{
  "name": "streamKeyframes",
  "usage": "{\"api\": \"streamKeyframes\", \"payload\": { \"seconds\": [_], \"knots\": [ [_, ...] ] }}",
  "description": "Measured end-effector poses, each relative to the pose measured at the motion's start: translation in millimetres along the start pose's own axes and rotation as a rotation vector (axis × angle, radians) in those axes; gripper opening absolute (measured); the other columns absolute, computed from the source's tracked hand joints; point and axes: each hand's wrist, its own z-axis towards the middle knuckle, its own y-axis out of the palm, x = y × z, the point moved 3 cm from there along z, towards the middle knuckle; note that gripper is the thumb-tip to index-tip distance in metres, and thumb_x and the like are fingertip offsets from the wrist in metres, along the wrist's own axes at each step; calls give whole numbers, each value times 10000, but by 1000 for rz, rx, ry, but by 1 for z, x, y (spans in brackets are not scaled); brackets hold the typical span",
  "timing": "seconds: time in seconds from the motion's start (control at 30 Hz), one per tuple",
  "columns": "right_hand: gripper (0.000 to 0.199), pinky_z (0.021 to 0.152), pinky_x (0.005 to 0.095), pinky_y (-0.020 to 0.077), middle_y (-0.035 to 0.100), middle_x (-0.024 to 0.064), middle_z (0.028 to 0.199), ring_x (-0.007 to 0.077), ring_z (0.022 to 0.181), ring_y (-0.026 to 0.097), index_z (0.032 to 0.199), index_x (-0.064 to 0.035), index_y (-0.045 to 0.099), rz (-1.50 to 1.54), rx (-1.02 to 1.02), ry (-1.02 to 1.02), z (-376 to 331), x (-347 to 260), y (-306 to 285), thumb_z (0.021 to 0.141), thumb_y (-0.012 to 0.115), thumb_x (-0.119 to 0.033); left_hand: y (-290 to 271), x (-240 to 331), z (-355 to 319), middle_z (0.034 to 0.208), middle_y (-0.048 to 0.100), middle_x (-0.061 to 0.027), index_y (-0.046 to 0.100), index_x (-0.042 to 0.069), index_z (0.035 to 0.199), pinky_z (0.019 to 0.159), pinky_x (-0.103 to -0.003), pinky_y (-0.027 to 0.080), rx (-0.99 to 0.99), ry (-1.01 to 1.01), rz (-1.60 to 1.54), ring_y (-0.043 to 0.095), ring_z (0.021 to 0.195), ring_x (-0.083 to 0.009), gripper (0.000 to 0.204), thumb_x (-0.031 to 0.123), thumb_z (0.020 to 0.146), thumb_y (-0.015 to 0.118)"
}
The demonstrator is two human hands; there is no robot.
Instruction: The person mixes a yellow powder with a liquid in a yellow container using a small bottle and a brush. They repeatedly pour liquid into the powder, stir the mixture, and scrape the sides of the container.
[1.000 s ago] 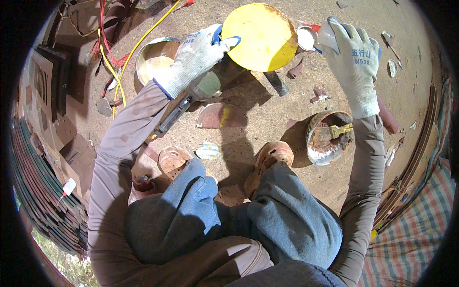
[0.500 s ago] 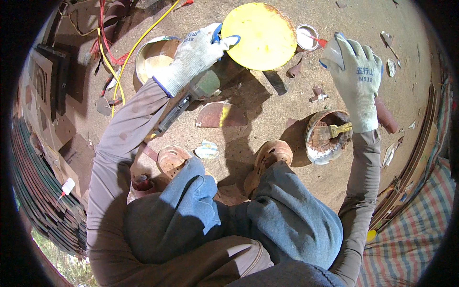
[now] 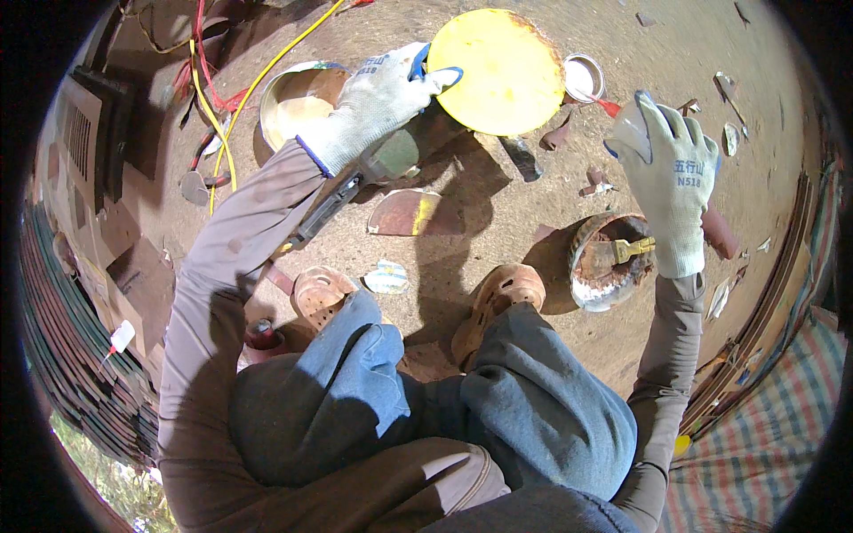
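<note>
My left hand (image 3: 382, 98), in a white knit glove with blue fingertips, grips the left edge of a round yellow disc (image 3: 496, 71), thumb on its upper face. The disc is held above the ground, its right rim chipped and brownish. My right hand (image 3: 671, 169), gloved alike, is closed around a translucent white squeeze bottle (image 3: 633, 133) with a red nozzle (image 3: 608, 107). That nozzle points left, close to a small round tin (image 3: 584, 76) with white inside. Under my left forearm lies a grinder-like power tool (image 3: 329, 209), partly hidden.
A bowl with brown material (image 3: 593, 275) and a yellow-handled brush (image 3: 633, 249) stands right of my feet. At the left are a round tub (image 3: 289, 111) and yellow and red cables (image 3: 233, 147). A half-disc piece (image 3: 413, 213) and scraps lie on the ground.
The view has shifted slightly. My right hand has drawn a little toward me with the bottle, its nozzle now lower beside the tin. My left hand keeps hold of the disc.
</note>
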Motion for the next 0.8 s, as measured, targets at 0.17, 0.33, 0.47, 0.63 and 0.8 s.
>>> {"api": "streamKeyframes", "payload": {
  "seconds": [0.17, 0.33, 0.47, 0.63, 0.8],
  "knots": [
    [571, 924, 443, 424, 667, 24, 1165, 232, 1083, 613, 1320, -180, 628, 14, 11, -5, 2, -1, -1, 781, 783, -285, 3, -6, 1, 994, 709, -160, 666, 85, 1169, 827, -453, 514, 39, 45, -26, 681, 939, -342, 490, 513, 933, 632],
    [589, 916, 435, 426, 674, 26, 1150, 233, 1072, 617, 1318, -175, 630, 9, 11, -12, 2, 0, -1, 769, 802, -303, 4, -8, 2, 970, 703, -165, 670, 82, 1154, 819, -445, 514, 22, 30, -4, 679, 925, -344, 487, 513, 930, 638],
    [599, 925, 438, 426, 675, 29, 1140, 237, 1067, 617, 1320, -172, 631, 6, 28, -31, 7, -2, -1, 762, 806, -296, 1, -5, 0, 1037, 715, -162, 641, 22, 1195, 865, -375, 515, 19, 26, 62, 682, 953, -243, 490, 454, 965, 643],
    [597, 946, 437, 421, 667, 30, 1144, 236, 1066, 609, 1324, -169, 631, -3, 45, -35, 14, 3, 3, 764, 802, -285, 5, -6, 3, 1043, 719, -160, 643, 26, 1210, 872, -376, 517, -4, 40, -16, 685, 958, -252, 488, 448, 967, 644],
    [584, 960, 436, 419, 663, 27, 1153, 236, 1072, 609, 1325, -174, 631, 4, 23, -36, 8, -1, -1, 777, 791, -294, 3, -7, 1, 950, 703, -151, 655, 47, 1170, 815, -406, 514, 24, 48, 18, 673, 888, -278, 480, 476, 955, 640]
  ]
}}
